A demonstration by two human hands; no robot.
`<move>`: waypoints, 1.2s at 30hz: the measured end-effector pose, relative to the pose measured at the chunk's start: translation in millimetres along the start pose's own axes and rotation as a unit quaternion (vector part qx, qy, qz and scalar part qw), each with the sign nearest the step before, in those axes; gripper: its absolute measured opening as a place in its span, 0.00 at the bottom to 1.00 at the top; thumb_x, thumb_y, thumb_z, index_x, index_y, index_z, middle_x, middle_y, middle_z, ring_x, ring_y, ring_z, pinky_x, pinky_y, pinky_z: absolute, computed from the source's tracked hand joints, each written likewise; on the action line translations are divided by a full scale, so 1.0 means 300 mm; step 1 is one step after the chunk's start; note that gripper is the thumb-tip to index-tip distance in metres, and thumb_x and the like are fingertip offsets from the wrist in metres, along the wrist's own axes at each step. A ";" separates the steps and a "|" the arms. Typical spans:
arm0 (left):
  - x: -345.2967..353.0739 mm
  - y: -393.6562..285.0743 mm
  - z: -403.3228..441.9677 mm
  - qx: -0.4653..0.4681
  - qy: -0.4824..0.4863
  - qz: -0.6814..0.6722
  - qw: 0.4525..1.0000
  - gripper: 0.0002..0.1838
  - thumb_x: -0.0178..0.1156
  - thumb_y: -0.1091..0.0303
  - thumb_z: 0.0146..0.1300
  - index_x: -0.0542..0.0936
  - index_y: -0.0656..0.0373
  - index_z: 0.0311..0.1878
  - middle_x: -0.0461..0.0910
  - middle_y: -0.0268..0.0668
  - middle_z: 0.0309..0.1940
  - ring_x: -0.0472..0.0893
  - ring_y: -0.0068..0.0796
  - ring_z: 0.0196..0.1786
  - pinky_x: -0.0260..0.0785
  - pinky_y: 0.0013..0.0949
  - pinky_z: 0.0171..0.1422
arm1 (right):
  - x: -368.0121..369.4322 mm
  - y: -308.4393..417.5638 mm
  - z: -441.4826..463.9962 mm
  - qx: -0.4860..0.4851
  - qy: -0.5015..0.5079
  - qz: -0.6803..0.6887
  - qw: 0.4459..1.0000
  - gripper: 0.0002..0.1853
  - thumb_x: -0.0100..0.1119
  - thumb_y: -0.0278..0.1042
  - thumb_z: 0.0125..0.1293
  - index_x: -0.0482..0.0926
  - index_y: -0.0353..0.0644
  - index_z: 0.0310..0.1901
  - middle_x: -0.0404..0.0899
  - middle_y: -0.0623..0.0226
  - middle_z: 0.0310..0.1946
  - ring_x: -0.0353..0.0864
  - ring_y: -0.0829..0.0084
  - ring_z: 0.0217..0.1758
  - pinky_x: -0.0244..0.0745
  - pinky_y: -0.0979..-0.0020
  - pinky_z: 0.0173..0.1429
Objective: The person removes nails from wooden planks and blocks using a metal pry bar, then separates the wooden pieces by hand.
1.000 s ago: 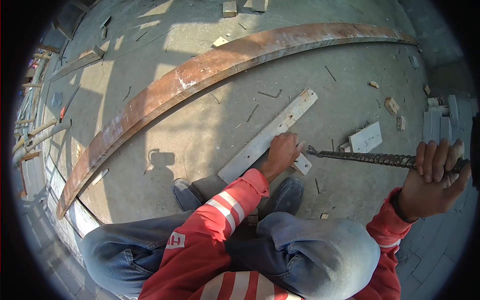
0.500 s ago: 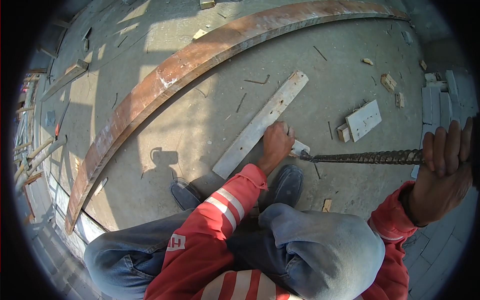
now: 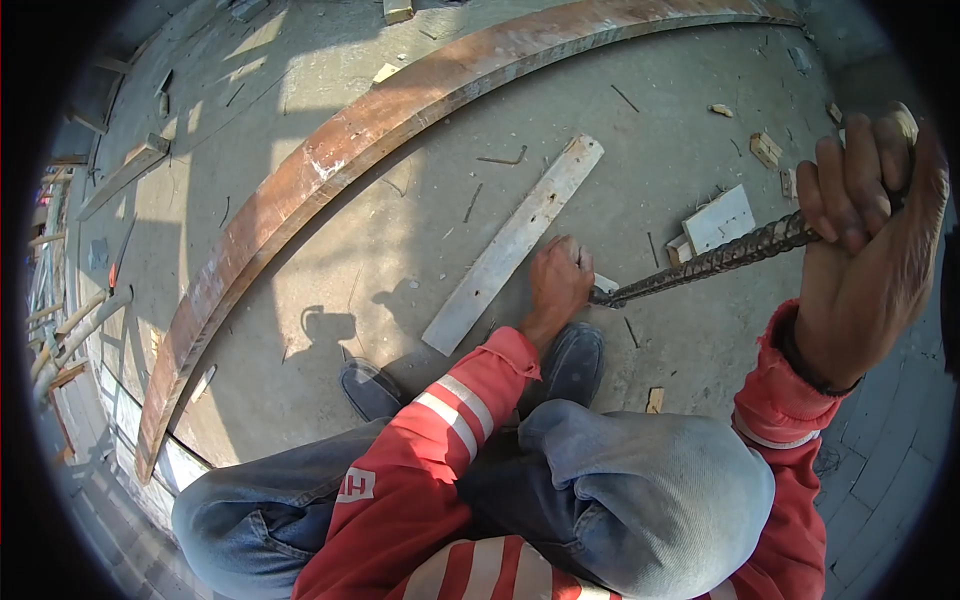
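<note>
My right hand (image 3: 865,230), raised at the right, is wrapped round a ribbed steel rebar bar (image 3: 735,255). The bar slopes down to the left, and its dark tip meets a small pale wood piece (image 3: 605,284) beside my left hand. Fingers curled, my left hand (image 3: 560,285) grips that piece near the floor; most of the wood is hidden behind the hand and the bar tip. Just left of this hand a long whitish wooden board (image 3: 515,245) with dark nail marks lies on the concrete.
A long curved wooden form (image 3: 330,155) arches across the floor beyond. Short nailed wood offcuts (image 3: 720,220) lie at the right, with a bent steel rod (image 3: 503,157) and other loose nails around. Pale blocks pave the lower right. My shoes (image 3: 573,365) are close to the board.
My right hand has risen, tilting the rebar bar more steeply. Its tip has shifted slightly left and up, staying against the wood piece by my left hand, which has barely moved.
</note>
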State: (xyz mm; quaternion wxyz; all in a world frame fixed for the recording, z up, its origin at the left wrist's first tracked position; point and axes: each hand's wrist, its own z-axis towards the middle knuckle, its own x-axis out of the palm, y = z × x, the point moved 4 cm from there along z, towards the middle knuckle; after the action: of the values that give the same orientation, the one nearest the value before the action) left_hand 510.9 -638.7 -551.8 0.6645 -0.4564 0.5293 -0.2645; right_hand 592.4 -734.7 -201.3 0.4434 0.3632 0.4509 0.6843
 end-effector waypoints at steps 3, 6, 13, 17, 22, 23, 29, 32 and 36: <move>-0.005 0.022 0.022 -0.001 0.002 -0.020 1.000 0.17 0.67 0.66 0.61 0.72 0.65 0.23 0.74 0.52 0.23 0.77 0.58 0.29 0.68 0.53 0.36 | -0.008 0.025 -0.016 -0.001 -0.008 0.039 0.999 0.21 0.43 0.54 0.84 0.64 0.47 0.35 0.58 0.79 0.23 0.52 0.85 0.21 0.52 0.79 0.30; 0.017 0.031 0.031 -0.040 0.063 -0.054 0.996 0.21 0.70 0.62 0.62 0.73 0.63 0.22 0.75 0.50 0.20 0.77 0.55 0.25 0.68 0.52 0.34 | -0.040 0.089 -0.059 0.049 0.011 0.081 0.995 0.19 0.41 0.46 0.86 0.60 0.48 0.33 0.57 0.77 0.24 0.52 0.84 0.23 0.54 0.77 0.33; 0.021 -0.014 0.041 -0.112 0.183 0.031 0.976 0.24 0.71 0.45 0.62 0.86 0.61 0.31 0.86 0.48 0.27 0.87 0.51 0.33 0.78 0.48 0.41 | -0.354 0.346 -0.208 0.083 0.052 -0.364 0.926 0.29 0.41 0.63 0.82 0.72 0.40 0.43 0.61 0.78 0.23 0.53 0.85 0.20 0.49 0.78 0.27; 0.020 0.003 0.066 -0.149 0.248 0.060 0.955 0.29 0.73 0.37 0.57 0.90 0.59 0.34 0.88 0.46 0.30 0.88 0.51 0.36 0.80 0.48 0.44 | -0.380 0.365 -0.319 0.207 -0.024 -0.298 0.931 0.30 0.44 0.65 0.81 0.72 0.39 0.47 0.61 0.78 0.23 0.50 0.86 0.17 0.48 0.79 0.22; 0.026 -0.006 0.054 -0.099 0.237 0.080 0.963 0.28 0.72 0.37 0.57 0.90 0.58 0.35 0.88 0.48 0.33 0.89 0.51 0.40 0.81 0.49 0.47 | -0.520 0.350 -0.437 0.195 -0.134 -0.117 0.965 0.24 0.49 0.55 0.82 0.71 0.36 0.47 0.60 0.76 0.22 0.52 0.86 0.17 0.52 0.79 0.20; 0.022 -0.016 0.054 -0.100 0.256 0.085 0.958 0.28 0.72 0.37 0.57 0.89 0.58 0.36 0.88 0.49 0.36 0.88 0.51 0.42 0.81 0.50 0.49 | -0.560 0.362 -0.455 0.210 -0.084 -0.109 0.968 0.24 0.49 0.54 0.82 0.71 0.34 0.48 0.64 0.72 0.22 0.57 0.83 0.16 0.57 0.79 0.19; 0.062 -0.067 0.030 -0.067 0.275 0.152 0.947 0.13 0.62 0.59 0.67 0.85 0.60 0.43 0.86 0.55 0.42 0.87 0.60 0.47 0.78 0.58 0.51 | -0.542 0.389 -0.491 0.363 0.093 0.106 0.921 0.28 0.47 0.51 0.82 0.73 0.24 0.48 0.81 0.36 0.35 0.84 0.59 0.23 0.75 0.69 0.13; 0.096 -0.091 -0.003 -0.065 0.264 0.150 0.951 0.11 0.56 0.67 0.67 0.84 0.62 0.42 0.86 0.55 0.41 0.87 0.60 0.46 0.79 0.59 0.49 | -0.468 0.434 -0.499 0.479 0.072 0.200 0.852 0.26 0.55 0.46 0.79 0.74 0.21 0.45 0.83 0.27 0.42 0.90 0.54 0.29 0.83 0.65 0.20; 0.116 -0.127 -0.034 -0.045 0.257 0.190 0.946 0.13 0.56 0.64 0.67 0.85 0.61 0.42 0.86 0.53 0.41 0.87 0.59 0.46 0.79 0.59 0.48 | -0.344 0.532 -0.538 0.751 0.148 -0.169 0.621 0.20 0.68 0.26 0.70 0.73 0.30 0.58 0.86 0.48 0.35 0.89 0.56 0.33 0.84 0.66 0.37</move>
State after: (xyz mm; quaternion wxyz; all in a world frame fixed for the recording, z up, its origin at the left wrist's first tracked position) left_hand 516.8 -688.0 -534.3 0.5226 -0.2928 0.7706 -0.2176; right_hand 438.3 -910.7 -114.7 0.0514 0.3811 0.9208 0.0655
